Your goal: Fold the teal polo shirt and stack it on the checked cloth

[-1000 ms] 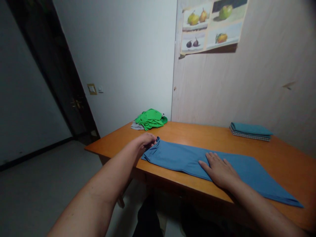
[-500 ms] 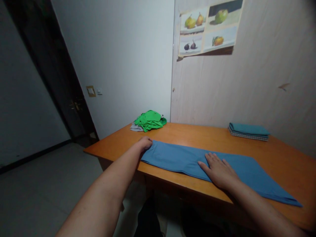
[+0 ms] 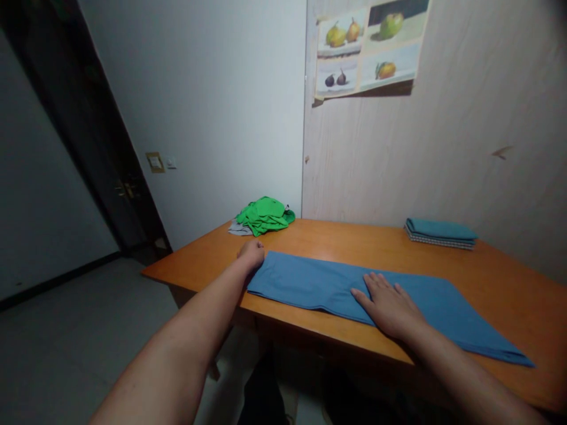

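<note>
A long blue folded cloth [image 3: 310,280] lies flat along the front of the table, its right end narrowing to a corner; what kind of article it is I cannot tell. My right hand [image 3: 392,304] rests palm down on its middle, fingers spread. Beside the cloth's left end is my left hand [image 3: 251,252], its fingers curled in, and nothing shows in them. The hand's underside is hidden.
On the wooden table [image 3: 195,265], a crumpled green and grey cloth heap [image 3: 264,215] sits at the back left. A folded stack of teal and checked cloth [image 3: 440,232] lies at the back right, near the wall. The table's front edge runs below both forearms.
My left hand has shifted slightly left, off the cloth's end, with its fingers curled. My right hand stays on the cloth. The whole view has shifted a little.
</note>
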A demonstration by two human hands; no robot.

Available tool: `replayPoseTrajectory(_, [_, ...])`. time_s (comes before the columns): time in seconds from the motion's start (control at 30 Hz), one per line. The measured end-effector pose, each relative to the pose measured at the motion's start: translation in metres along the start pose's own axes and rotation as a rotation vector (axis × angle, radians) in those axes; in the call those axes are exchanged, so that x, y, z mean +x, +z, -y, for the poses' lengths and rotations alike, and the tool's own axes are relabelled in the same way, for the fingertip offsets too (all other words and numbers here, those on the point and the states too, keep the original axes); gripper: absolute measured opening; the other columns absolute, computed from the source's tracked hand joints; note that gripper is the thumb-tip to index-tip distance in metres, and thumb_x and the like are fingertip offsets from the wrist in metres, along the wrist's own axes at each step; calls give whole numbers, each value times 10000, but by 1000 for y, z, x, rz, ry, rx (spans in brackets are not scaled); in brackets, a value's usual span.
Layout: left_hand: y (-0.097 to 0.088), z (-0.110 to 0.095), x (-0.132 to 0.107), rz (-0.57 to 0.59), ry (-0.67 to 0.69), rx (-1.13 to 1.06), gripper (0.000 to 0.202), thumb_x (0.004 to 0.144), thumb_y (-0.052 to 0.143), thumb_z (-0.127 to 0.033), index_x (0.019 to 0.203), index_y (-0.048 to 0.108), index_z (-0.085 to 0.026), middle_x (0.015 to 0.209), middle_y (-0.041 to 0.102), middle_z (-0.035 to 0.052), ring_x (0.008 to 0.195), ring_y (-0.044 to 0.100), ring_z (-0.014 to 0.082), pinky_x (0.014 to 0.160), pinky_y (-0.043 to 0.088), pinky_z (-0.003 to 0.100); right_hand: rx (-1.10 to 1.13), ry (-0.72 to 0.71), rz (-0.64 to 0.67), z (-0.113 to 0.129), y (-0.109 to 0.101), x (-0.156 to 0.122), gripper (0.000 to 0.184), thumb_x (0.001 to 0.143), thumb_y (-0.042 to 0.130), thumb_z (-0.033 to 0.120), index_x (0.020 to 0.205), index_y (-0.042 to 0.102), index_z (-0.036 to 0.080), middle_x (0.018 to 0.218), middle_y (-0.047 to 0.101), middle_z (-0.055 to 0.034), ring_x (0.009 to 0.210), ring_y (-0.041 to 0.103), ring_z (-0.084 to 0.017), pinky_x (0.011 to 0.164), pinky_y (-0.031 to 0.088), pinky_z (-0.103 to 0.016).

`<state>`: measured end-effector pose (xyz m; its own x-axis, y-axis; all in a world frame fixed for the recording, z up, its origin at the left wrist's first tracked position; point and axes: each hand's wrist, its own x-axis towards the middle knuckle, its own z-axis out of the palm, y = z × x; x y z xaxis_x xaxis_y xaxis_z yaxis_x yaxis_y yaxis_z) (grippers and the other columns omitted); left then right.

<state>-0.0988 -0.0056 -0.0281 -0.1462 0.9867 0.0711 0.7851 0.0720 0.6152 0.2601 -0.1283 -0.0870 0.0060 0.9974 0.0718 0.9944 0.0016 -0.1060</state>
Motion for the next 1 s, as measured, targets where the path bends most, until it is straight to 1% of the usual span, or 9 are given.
replayPoseTrajectory(0.07, [3,-8,-6,-64,89,48,217,910,521,-298,1045,658,-197,1133,686,115,1117,591,254,859,443,289,6,3,4,1,-2,-1,843,944,204,662,1544,348,87,1619,289,-132,1509,207,-293,1211,151,-515])
replayPoseTrajectory(0.13, [11,-14,-15,-64,204,84,289,963,443,-319,1133,649,-210,1288,637,114,1240,533,247,971,409,293,5,5,10,1,-2,-1,845,946,199,659,1545,344,81,1622,279,-130,1509,205,-293,1211,154,-515])
replayPoseTrajectory(0.27, [34,-14,-37,97,395,149,398,937,518,-494,1222,647,-248,1373,614,89,1329,486,253,1119,314,331,0,-2,13,0,-2,-1,851,943,197,667,1551,331,86,1622,280,-139,1512,195,-293,1214,140,-510])
replayPoseTrajectory(0.4, [41,-1,-43,263,468,376,647,967,336,-636,1497,411,-271,1629,286,94,1504,228,288,1198,98,537,-3,-5,15,-2,-1,0,862,942,189,675,1552,326,81,1628,266,-131,1514,187,-293,1215,137,-508])
replayPoseTrajectory(0.47, [38,5,-40,297,438,443,701,972,228,-666,1556,299,-283,1656,183,89,1525,156,295,1182,67,599,-10,-6,20,-1,-2,0,864,942,192,677,1554,322,82,1629,263,-130,1516,179,-288,1216,139,-501])
replayPoseTrajectory(0.53, [35,7,-35,313,422,464,719,967,187,-679,1573,251,-297,1659,164,79,1529,133,296,1170,57,635,-12,-3,26,-1,-3,-1,860,945,193,676,1556,316,84,1629,263,-131,1518,173,-284,1216,136,-497])
replayPoseTrajectory(0.7, [33,2,-31,301,387,505,716,967,217,-671,1564,285,-280,1648,206,103,1519,166,331,1146,61,685,4,4,49,2,-7,-2,852,951,191,668,1565,293,86,1637,237,-131,1520,164,-284,1216,123,-506])
replayPoseTrajectory(0.87, [42,-16,-48,170,514,498,643,980,276,-640,1499,403,-283,1631,273,106,1513,192,318,1173,21,632,32,8,60,3,-10,-2,855,953,200,672,1566,284,83,1642,217,-141,1523,142,-290,1214,113,-509])
replayPoseTrajectory(1.0, [49,-22,-56,243,593,453,665,971,268,-667,1514,385,-302,1637,264,83,1516,186,302,1187,54,589,42,6,62,3,-10,-1,865,951,187,685,1573,266,89,1641,224,-140,1523,146,-280,1217,97,-497])
